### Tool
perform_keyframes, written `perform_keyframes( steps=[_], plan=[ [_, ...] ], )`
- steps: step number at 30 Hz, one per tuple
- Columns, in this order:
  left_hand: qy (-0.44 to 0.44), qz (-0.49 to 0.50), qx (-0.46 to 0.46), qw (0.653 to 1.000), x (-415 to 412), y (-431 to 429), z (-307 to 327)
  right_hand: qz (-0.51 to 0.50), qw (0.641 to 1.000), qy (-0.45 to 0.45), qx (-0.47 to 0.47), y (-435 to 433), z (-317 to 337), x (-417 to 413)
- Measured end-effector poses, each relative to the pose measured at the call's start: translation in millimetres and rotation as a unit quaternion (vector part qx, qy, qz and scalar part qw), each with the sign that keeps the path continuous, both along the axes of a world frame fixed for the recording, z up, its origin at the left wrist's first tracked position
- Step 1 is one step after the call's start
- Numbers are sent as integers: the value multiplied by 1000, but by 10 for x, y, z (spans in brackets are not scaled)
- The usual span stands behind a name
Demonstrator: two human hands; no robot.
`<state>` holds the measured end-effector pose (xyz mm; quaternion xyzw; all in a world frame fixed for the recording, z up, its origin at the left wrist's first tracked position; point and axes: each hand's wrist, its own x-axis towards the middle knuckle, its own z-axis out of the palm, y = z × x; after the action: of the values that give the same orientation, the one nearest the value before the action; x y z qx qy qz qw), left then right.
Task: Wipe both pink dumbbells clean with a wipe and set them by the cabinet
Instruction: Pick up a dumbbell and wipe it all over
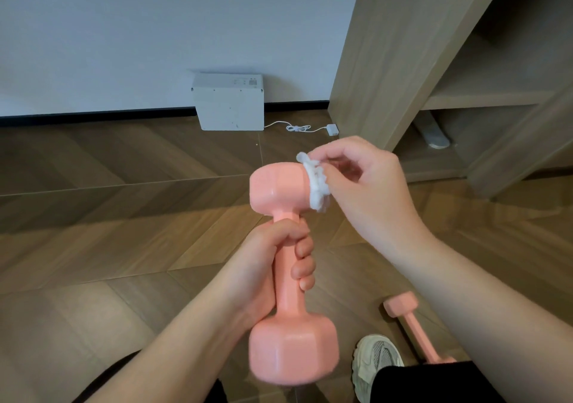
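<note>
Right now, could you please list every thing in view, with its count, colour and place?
held dumbbell: 1, pink, centre, held roughly upright
second dumbbell: 1, pink, on the floor at lower right, partly hidden
wipe: 1, white, crumpled against the held dumbbell's upper head
box: 1, white, on the floor against the wall
cable: 1, white, on the floor right of the box
cabinet: 1, light wood, right side, open shelves
grey object: 1, in the cabinet's bottom space, unclear what
shoe: 1, white-grey, bottom right
left hand: grips the held dumbbell's handle
right hand: pinches the wipe
</note>
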<state>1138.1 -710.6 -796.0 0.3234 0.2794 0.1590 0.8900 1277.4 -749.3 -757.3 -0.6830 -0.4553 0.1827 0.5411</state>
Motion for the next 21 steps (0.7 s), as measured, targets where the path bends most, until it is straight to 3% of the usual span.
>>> perform_keyframes(
  steps=[4, 8, 13, 16, 19, 21],
  plan=[
    [18, 32, -20, 999, -3, 31, 7, 45, 994, -94, 36, -84, -51, -165],
    [7, 40, -51, 998, -2, 40, 27, -4, 998, -60, 10, -48, -59, -119],
    [12, 22, -38, 999, 24, 23, 50, 21, 990, -111, 79, -18, -42, -194],
    [14, 30, -56, 998, 18, 14, 43, -27, 993, -106, 32, 19, -101, -91],
    [7, 42, -60, 997, 10, 37, 33, -27, 993, -88, -75, 66, -178, -32],
    [-5, 39, -48, 998, 12, 60, 45, -1, 993, -12, -118, 94, -194, -19]
  ],
)
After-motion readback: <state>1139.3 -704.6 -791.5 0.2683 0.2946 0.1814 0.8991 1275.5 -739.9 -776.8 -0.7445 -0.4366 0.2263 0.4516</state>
